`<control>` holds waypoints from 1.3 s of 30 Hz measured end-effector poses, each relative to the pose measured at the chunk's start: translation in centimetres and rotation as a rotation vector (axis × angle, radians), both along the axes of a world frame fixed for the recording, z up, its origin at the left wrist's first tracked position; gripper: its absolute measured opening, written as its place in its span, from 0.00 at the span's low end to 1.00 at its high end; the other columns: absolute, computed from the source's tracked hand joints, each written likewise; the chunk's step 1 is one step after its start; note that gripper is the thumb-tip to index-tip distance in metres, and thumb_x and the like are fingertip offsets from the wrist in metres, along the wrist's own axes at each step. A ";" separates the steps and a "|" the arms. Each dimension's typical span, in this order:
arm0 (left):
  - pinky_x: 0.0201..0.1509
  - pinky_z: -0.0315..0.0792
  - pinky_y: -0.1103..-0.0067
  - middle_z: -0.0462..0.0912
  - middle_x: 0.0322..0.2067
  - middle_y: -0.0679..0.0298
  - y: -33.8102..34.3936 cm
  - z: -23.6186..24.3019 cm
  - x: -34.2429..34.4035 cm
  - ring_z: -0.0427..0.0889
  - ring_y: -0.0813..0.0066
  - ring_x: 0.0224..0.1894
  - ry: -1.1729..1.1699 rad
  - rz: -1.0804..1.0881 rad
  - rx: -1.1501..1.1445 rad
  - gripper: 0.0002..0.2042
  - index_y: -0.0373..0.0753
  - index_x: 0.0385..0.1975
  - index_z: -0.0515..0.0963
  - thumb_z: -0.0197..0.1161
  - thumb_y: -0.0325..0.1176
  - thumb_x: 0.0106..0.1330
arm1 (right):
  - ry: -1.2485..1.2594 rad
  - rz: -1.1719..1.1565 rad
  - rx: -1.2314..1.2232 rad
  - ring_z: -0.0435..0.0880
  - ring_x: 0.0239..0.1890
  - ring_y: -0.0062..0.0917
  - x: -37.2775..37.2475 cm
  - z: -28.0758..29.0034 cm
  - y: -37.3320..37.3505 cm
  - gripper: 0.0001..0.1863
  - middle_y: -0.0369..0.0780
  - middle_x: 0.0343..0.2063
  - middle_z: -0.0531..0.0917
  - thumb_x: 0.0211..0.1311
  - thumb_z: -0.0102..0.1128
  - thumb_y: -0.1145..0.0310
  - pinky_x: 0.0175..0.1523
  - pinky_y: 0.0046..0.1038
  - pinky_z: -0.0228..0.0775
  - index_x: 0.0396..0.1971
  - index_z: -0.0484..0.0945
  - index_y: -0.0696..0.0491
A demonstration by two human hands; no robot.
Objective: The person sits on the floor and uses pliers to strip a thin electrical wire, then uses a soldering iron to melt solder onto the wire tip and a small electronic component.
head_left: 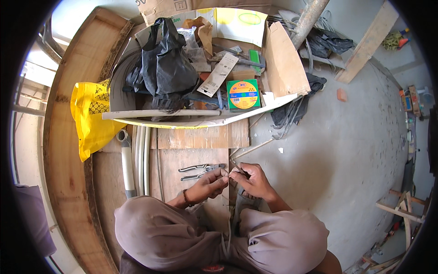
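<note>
– What do the two hands do there?
– The left hand [207, 187] has its fingers curled in, with thumb and fingertip pressed together. The right hand [256, 180] is closed in the same manner, and the tips of both almost meet. Between them they pinch a small thin piece [228, 176]. What it is, I cannot tell from where I stand.
– And where is this piece exactly?
– It is held above the right edge of the wooden board [171, 166], in front of the person's two knees [159, 223]. On the left wrist I see a dark bracelet [185, 197].
– Does some tool lie near?
– Yes, pliers [196, 176] lie on the board close to its right edge, just beyond the left hand, with the grey and black handles pointing left. Toward the left edge of the board there are pale pipes [147, 160], side by side.
– What is farther out?
– Beyond the board's far edge stands an open cardboard box [286, 64]. Near its left side is a black plastic bag [166, 66]; close to its near right corner, a green and orange square packet [243, 95]. A yellow bag [93, 121] hangs outside the left side. To the right, a reddish block [341, 95] lies on the grey floor [328, 160].
</note>
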State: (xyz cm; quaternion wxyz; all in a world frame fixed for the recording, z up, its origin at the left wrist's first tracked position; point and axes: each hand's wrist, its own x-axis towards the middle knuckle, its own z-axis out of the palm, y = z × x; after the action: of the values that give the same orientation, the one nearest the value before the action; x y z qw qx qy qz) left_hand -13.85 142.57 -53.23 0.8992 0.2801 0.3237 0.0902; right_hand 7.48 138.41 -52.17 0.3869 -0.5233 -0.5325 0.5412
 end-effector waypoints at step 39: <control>0.20 0.54 0.89 0.68 0.23 0.75 5.8 -3.6 -7.0 0.60 0.90 0.19 0.423 0.350 0.251 0.12 0.40 0.53 0.75 0.51 0.36 0.76 | -0.278 1.247 -0.236 0.84 0.34 0.46 -4.4 -8.6 -11.1 0.08 0.45 0.25 0.83 0.51 0.62 0.68 0.38 0.44 0.73 0.32 0.83 0.49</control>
State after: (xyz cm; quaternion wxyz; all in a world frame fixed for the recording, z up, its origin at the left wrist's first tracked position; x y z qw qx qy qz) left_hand -20.83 148.37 -56.86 0.7410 0.3415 0.5335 0.2229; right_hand 3.09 127.34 -60.72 -0.1322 -0.2201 -0.7185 0.6464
